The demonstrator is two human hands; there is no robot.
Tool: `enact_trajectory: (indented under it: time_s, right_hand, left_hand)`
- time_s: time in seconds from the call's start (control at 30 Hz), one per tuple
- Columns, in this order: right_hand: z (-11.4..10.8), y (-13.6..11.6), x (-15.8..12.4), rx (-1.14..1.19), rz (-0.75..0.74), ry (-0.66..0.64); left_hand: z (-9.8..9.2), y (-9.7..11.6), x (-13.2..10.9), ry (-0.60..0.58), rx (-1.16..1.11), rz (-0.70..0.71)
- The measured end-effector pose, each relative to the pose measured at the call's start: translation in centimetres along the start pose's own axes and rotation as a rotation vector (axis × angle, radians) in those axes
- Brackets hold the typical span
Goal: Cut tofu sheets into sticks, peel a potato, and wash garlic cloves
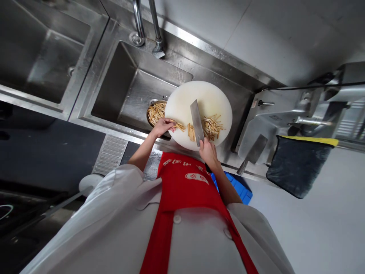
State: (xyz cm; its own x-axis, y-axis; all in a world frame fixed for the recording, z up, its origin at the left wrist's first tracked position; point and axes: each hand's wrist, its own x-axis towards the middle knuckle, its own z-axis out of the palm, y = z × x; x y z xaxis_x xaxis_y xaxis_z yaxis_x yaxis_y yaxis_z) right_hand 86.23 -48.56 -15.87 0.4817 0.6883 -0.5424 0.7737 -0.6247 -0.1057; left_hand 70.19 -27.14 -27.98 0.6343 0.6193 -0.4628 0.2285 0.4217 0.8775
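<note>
White jacket [128,224] faces board [184,97] overlapping sink basin [139,87].

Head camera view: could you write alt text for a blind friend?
A person's right hand holds a cleaver among tan strips on a round white board; the left hand holds more strips at the board's edge. Beneath is a steel sink.

Near the frame's centre, a round white cutting board [179,101] lay over a rectangular grey steel sink [139,87], thin tan stalks [212,128] on its lower right, a round metal bowl [147,117] leftward.
</note>
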Motion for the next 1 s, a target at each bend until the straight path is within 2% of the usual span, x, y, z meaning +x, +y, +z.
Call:
enact_trajectory:
  time_s: [0.1, 0.2, 0.3, 0.47, 0.5, 0.6, 0.67, 0.83, 1.0]
  right_hand:
    - [0.1, -0.1, -0.5, -0.003, -0.028, 0.009]
    - [0.0, -0.3, -1.1, -0.024, -0.058, -0.009]
    - [-0.1, -0.3, -1.6, -0.041, -0.07, -0.039]
    - [0.4, 0.1, -1.5, -0.041, -0.082, -0.059]
    - [0.5, 0.2, -1.5, -0.042, -0.082, -0.058]
    - [0.8, 0.4, -1.6, -0.047, -0.092, -0.058]
    - [0.9, 0.5, -1.7, -0.052, -0.095, -0.065]
    - [0.9, 0.5, -2.0, -0.066, -0.085, -0.096]
    - [1.1, -0.2, -2.2, -0.065, -0.08, -0.124]
  left_hand:
    - [-1.3, 0.7, 1.2, -0.027, 0.072, -0.071]
    - [-1.8, 1.4, 2.4, 0.019, 0.227, -0.024]
    - [-1.4, 1.9, 2.7, 0.073, 0.404, 0.064]
    - [0.5, 1.8, 2.3, 0.24, 0.599, 0.173]
    - [0.8, 1.7, 2.3, 0.227, 0.614, 0.183]
    - [1.3, 1.5, 2.5, 0.077, 0.622, 0.171]
    - [1.3, 1.3, 2.8, 0.042, 0.624, 0.183]
    - [1.0, 0.2, 2.8, 0.184, 0.604, 0.27]
    - [0.8, -1.3, 1.9, 0.209, 0.647, 0.339]
